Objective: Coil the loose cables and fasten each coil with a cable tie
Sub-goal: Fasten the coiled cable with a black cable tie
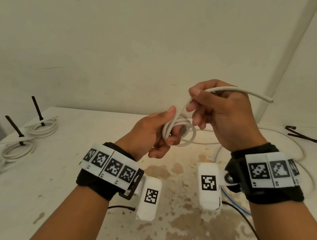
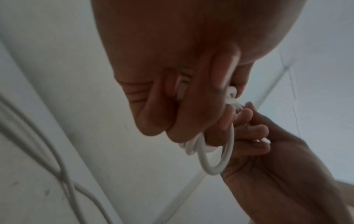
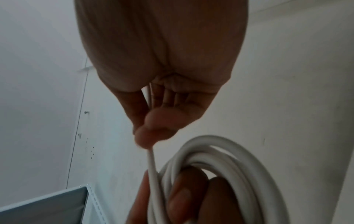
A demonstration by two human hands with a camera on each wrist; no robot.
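My left hand (image 1: 164,132) grips a small coil of white cable (image 1: 188,131) above the table, thumb pressed on its top. From the coil the loose tail of the cable (image 1: 239,91) rises through my right hand (image 1: 209,105), which pinches it between thumb and fingers; the cut end sticks out to the right. In the left wrist view the coil (image 2: 220,165) hangs below my curled left fingers (image 2: 162,118), with the right hand (image 2: 254,136) close behind. In the right wrist view my right fingertips (image 3: 151,133) pinch the tail (image 3: 153,168) just above the coil (image 3: 229,154).
Three tied white coils lie at the table's left, two with black cable ties standing up (image 1: 38,112) (image 1: 14,129). Loose white cable (image 1: 303,153) trails across the right side, and black ties (image 1: 307,137) lie at the far right. The white table (image 1: 69,188) is stained in the middle.
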